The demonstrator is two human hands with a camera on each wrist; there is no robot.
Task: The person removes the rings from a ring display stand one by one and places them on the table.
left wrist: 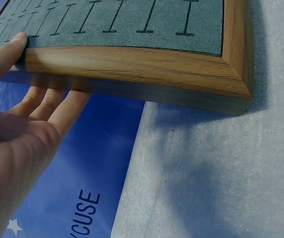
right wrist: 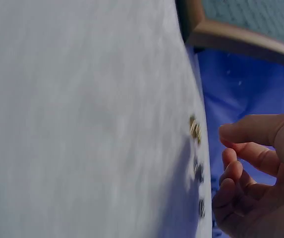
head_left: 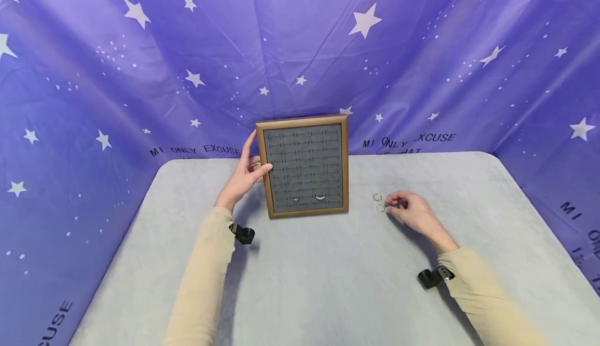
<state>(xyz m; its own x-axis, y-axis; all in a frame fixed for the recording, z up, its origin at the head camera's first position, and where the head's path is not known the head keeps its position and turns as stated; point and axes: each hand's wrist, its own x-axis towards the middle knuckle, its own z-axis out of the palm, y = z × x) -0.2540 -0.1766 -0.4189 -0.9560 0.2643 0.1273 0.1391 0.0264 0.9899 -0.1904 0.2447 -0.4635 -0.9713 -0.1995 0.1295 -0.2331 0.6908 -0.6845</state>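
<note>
A wood-framed ring display board (head_left: 307, 163) with a grey slotted pad stands tilted back on the table. My left hand (head_left: 240, 180) grips its left side, thumb on the front of the frame and fingers behind, as the left wrist view shows. Two rings sit in the pad's lower slots, a silver one (head_left: 320, 197) and a duller one (head_left: 295, 199). To the right, my right hand (head_left: 414, 213) hovers by loose rings on the table, its fingers loosely bent with nothing visible between them. A gold-coloured ring (right wrist: 195, 130) and silver rings (right wrist: 198, 170) lie near its fingertips.
The pale table (head_left: 323, 278) ends at the back against a purple-blue star-print cloth (head_left: 300, 38) that also hangs at both sides. Small black wrist cameras (head_left: 244, 234) are strapped to both sleeves.
</note>
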